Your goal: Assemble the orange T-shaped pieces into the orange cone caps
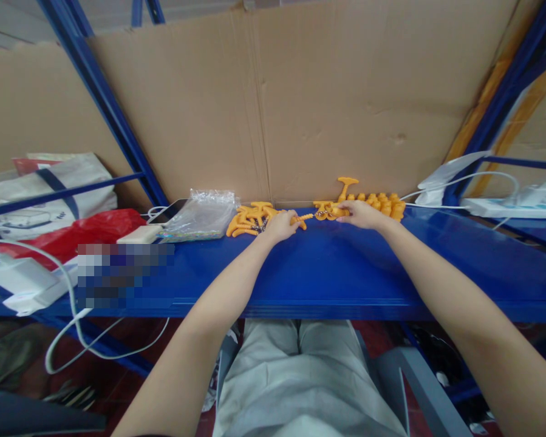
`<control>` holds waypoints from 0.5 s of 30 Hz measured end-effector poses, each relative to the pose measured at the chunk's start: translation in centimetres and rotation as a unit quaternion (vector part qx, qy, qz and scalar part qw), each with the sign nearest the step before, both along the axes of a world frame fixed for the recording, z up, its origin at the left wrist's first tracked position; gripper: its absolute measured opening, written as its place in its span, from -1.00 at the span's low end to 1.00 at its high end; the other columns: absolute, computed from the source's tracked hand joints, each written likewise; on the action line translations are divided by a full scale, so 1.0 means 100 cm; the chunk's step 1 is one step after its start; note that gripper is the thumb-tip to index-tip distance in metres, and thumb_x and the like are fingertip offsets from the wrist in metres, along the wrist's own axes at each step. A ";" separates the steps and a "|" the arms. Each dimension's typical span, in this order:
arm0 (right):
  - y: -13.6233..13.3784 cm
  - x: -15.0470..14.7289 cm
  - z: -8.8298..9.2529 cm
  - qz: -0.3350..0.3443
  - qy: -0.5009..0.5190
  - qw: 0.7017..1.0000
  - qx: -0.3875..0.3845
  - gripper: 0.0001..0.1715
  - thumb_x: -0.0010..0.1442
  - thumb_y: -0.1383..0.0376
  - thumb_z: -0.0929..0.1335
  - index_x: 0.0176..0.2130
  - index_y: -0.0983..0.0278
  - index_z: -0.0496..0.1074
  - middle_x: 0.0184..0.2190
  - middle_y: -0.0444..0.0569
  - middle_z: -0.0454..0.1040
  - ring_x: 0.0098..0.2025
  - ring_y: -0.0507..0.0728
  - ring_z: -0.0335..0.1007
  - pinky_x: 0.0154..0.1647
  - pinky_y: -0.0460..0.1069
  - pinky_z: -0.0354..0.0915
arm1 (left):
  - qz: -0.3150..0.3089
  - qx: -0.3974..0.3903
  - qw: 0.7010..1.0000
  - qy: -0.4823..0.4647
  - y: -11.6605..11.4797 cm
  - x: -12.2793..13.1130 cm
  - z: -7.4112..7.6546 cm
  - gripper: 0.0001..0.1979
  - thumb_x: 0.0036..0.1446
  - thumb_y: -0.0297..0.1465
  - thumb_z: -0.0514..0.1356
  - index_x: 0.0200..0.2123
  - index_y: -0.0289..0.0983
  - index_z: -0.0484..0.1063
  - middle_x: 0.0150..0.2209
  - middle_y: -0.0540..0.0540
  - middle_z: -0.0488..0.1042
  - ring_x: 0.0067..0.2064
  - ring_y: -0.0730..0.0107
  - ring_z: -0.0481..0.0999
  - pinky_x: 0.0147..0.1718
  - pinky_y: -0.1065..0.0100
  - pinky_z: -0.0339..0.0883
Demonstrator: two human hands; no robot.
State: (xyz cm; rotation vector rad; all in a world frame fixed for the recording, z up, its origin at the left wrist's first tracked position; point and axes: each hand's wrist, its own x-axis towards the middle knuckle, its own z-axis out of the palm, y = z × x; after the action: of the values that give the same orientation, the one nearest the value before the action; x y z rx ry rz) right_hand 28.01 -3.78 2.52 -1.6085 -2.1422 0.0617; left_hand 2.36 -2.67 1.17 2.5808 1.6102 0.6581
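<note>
My left hand (282, 226) is closed on an orange T-handled piece with a spiral shaft (306, 217), which points to the right. My right hand (358, 214) closes its fingers around a small orange plastic part (339, 212). A short metal chain (320, 215) lies between the two hands, close to the spiral's tip. Left of my left hand is a pile of orange T-handled pieces (254, 215), partly covered by that hand. Behind my right hand stand rows of orange knobbed parts (382, 200), and one T-handled piece (347, 185) sticks up there.
Clear plastic bags (206, 212) lie left of the pile, beside a phone (172, 209). A red bag (113, 227), white chargers (22, 276) and cables fill the left end. Cardboard (345, 91) closes the back of the blue shelf (318, 273). A power strip (505, 207) is at right.
</note>
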 end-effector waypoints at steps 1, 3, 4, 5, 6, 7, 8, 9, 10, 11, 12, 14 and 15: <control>0.001 0.001 -0.002 0.005 0.004 1.000 0.005 -0.59 0.17 0.32 0.43 0.04 0.23 0.57 -0.01 0.09 0.60 -0.02 0.34 0.53 0.05 0.22 0.40 | 0.002 0.001 1.000 0.001 0.001 0.000 0.000 -0.82 0.26 -0.35 0.20 -0.11 -0.26 0.53 -0.20 -0.16 0.65 -0.05 0.15 0.60 -0.07 0.27 0.41; 0.004 0.001 -0.004 0.022 0.004 0.999 0.024 -0.57 0.17 0.31 0.43 0.05 0.17 0.57 -0.02 0.06 0.60 0.02 0.36 0.51 0.08 0.26 0.38 | 0.001 0.006 1.000 0.003 0.001 -0.001 -0.001 -0.81 0.26 -0.35 0.20 -0.10 -0.25 0.52 -0.14 -0.18 0.64 -0.03 0.13 0.59 -0.04 0.25 0.41; 0.006 0.002 -0.005 0.032 -0.002 0.999 0.037 -0.57 0.17 0.31 0.43 0.05 0.15 0.58 -0.02 0.05 0.60 0.04 0.36 0.50 0.11 0.28 0.36 | 0.000 0.010 1.000 0.004 0.001 -0.001 -0.001 -0.80 0.25 -0.35 0.20 -0.09 -0.25 0.52 -0.12 -0.19 0.64 -0.02 0.13 0.58 -0.03 0.24 0.41; 0.007 0.002 -0.006 0.041 -0.009 0.998 0.049 -0.58 0.17 0.31 0.43 0.05 0.15 0.58 -0.02 0.05 0.60 0.05 0.36 0.49 0.13 0.28 0.35 | 0.000 0.015 1.000 0.006 0.002 0.000 -0.002 -0.80 0.25 -0.36 0.20 -0.09 -0.25 0.52 -0.10 -0.20 0.63 -0.01 0.12 0.58 -0.03 0.23 0.41; 0.008 0.003 -0.006 0.046 -0.018 0.997 0.061 -0.59 0.17 0.31 0.42 0.04 0.16 0.59 -0.02 0.06 0.59 0.06 0.35 0.48 0.15 0.27 0.33 | 0.002 0.019 1.000 0.008 0.002 0.000 -0.002 -0.80 0.25 -0.36 0.19 -0.09 -0.25 0.52 -0.08 -0.20 0.62 0.00 0.11 0.57 -0.02 0.22 0.41; 0.010 0.004 -0.006 0.046 -0.027 0.996 0.069 -0.60 0.18 0.32 0.42 0.03 0.17 0.59 -0.02 0.08 0.59 0.07 0.34 0.47 0.15 0.25 0.33 | 0.004 0.022 1.000 0.012 0.001 0.001 -0.002 -0.79 0.25 -0.35 0.19 -0.08 -0.26 0.51 -0.06 -0.21 0.62 0.01 0.10 0.57 -0.02 0.21 0.41; 0.010 0.006 -0.006 0.042 -0.034 0.996 0.074 -0.61 0.19 0.32 0.41 0.03 0.20 0.59 -0.02 0.10 0.58 0.06 0.32 0.47 0.15 0.22 0.33 | 0.007 0.023 1.000 0.015 0.001 0.001 -0.002 -0.79 0.26 -0.35 0.19 -0.08 -0.26 0.51 -0.05 -0.22 0.62 0.02 0.10 0.57 -0.02 0.22 0.41; 0.011 0.008 -0.005 0.036 -0.038 0.996 0.078 -0.60 0.19 0.33 0.41 0.03 0.22 0.59 -0.01 0.12 0.56 0.06 0.31 0.47 0.15 0.20 0.33 | 0.010 0.022 1.000 0.018 0.001 0.001 -0.001 -0.78 0.27 -0.34 0.18 -0.07 -0.26 0.51 -0.05 -0.22 0.61 0.02 0.10 0.57 -0.03 0.23 0.41; 0.012 0.009 -0.005 0.031 -0.041 0.995 0.080 -0.60 0.19 0.34 0.40 0.03 0.24 0.59 -0.01 0.14 0.55 0.06 0.31 0.47 0.14 0.18 0.34 | 0.011 0.021 1.000 0.019 0.001 0.001 -0.001 -0.78 0.27 -0.34 0.18 -0.06 -0.26 0.50 -0.06 -0.21 0.62 0.02 0.11 0.57 -0.03 0.24 0.41; 0.013 0.011 -0.004 0.028 -0.042 0.995 0.081 -0.59 0.18 0.35 0.41 0.04 0.25 0.59 -0.01 0.15 0.54 0.05 0.30 0.47 0.14 0.17 0.34 | 0.010 0.020 1.000 0.019 0.001 0.001 -0.001 -0.78 0.28 -0.34 0.18 -0.06 -0.27 0.50 -0.07 -0.21 0.62 0.02 0.11 0.57 -0.03 0.25 0.41; 0.013 0.012 -0.004 0.030 -0.043 0.995 0.083 -0.58 0.18 0.36 0.41 0.04 0.26 0.59 -0.02 0.15 0.54 0.05 0.30 0.47 0.13 0.16 0.34 | 0.008 0.019 1.000 0.018 0.001 0.001 -0.001 -0.78 0.28 -0.34 0.18 -0.07 -0.27 0.50 -0.09 -0.20 0.62 0.01 0.12 0.57 -0.03 0.25 0.41; 0.015 0.012 -0.006 0.046 -0.041 0.994 0.090 -0.58 0.17 0.37 0.41 0.04 0.23 0.59 -0.04 0.13 0.54 0.04 0.29 0.48 0.13 0.17 0.35 | 0.002 0.023 1.000 0.011 0.002 0.000 -0.001 -0.80 0.27 -0.35 0.18 -0.08 -0.27 0.51 -0.12 -0.19 0.63 -0.01 0.13 0.58 -0.04 0.25 0.41; 0.016 0.010 -0.008 0.059 -0.039 0.993 0.095 -0.58 0.17 0.37 0.41 0.03 0.21 0.60 -0.06 0.12 0.55 0.04 0.29 0.48 0.14 0.18 0.35 | -0.002 0.027 1.000 0.006 0.002 0.000 -0.001 -0.80 0.26 -0.35 0.18 -0.09 -0.27 0.51 -0.12 -0.19 0.62 -0.02 0.13 0.58 -0.04 0.24 0.41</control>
State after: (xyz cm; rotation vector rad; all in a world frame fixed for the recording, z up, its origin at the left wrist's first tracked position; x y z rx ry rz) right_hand 29.04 -2.22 1.75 -1.3975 -2.2269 -0.1668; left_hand 2.40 -2.47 1.05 2.6295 1.6140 0.6960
